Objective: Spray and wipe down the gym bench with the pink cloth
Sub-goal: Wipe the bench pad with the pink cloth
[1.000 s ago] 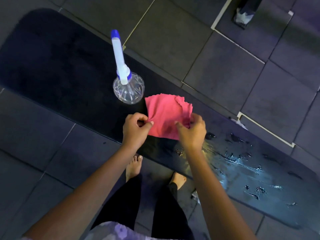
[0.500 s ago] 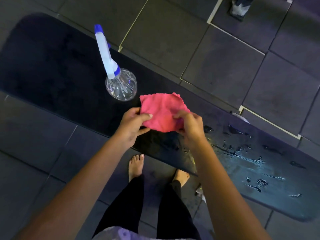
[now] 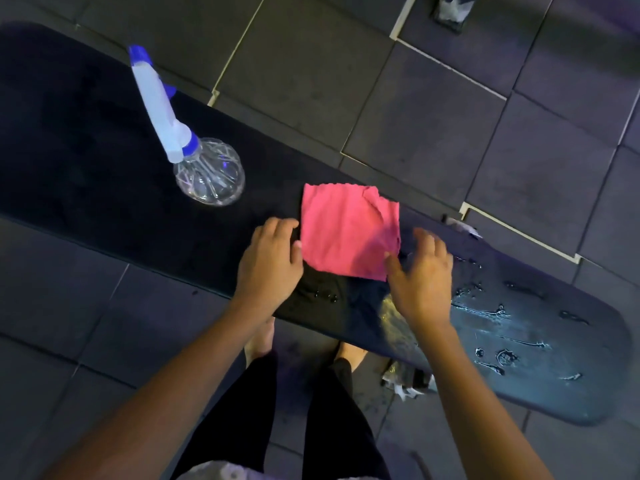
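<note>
The pink cloth (image 3: 348, 230) lies flat as a folded square on the black gym bench (image 3: 104, 174), near the bench's middle. My left hand (image 3: 268, 261) rests at the cloth's left edge, thumb touching its lower left corner. My right hand (image 3: 420, 278) hovers at the lower right corner, fingers spread, its thumb at the cloth's edge. A clear spray bottle (image 3: 204, 168) with a white and blue head stands on the bench to the left of the cloth. Water drops and streaks (image 3: 498, 313) cover the bench's right end.
Dark floor tiles (image 3: 433, 109) surround the bench. My bare feet (image 3: 259, 341) and black trousers show below the bench's near edge. A crumpled silvery scrap (image 3: 405, 379) lies on the floor under the bench. A dark object (image 3: 450, 8) sits at the top edge.
The cloth, held up and folded between both hands before, now lies flat on the bench. Both hands have opened and shifted to its lower corners.
</note>
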Motion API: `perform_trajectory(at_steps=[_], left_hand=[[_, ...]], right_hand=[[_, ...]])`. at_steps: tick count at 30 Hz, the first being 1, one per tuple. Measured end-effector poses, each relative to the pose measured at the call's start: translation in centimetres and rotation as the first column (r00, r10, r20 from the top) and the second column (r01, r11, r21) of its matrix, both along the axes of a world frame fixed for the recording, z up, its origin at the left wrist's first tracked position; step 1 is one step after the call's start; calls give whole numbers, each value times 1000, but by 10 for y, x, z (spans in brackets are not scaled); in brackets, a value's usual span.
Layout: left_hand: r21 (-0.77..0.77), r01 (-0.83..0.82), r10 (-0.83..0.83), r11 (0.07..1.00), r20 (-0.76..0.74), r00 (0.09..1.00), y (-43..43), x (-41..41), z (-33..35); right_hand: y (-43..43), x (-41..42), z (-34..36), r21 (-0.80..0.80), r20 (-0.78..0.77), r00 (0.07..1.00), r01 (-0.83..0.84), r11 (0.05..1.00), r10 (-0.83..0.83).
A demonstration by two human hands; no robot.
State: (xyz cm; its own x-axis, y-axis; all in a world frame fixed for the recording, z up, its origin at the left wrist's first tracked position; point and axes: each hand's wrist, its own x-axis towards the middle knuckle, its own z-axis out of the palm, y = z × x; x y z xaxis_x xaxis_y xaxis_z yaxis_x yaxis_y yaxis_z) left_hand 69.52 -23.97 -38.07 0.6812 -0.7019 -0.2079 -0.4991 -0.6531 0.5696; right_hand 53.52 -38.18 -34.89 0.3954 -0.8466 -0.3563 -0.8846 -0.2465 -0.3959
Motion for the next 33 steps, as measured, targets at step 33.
perform_trajectory(at_steps=[33], left_hand=[[269,364,-433,891,272,859,-14,-24,-42]], right_hand=[[-19,12,-77,-233,-113,878,-479,846,466]])
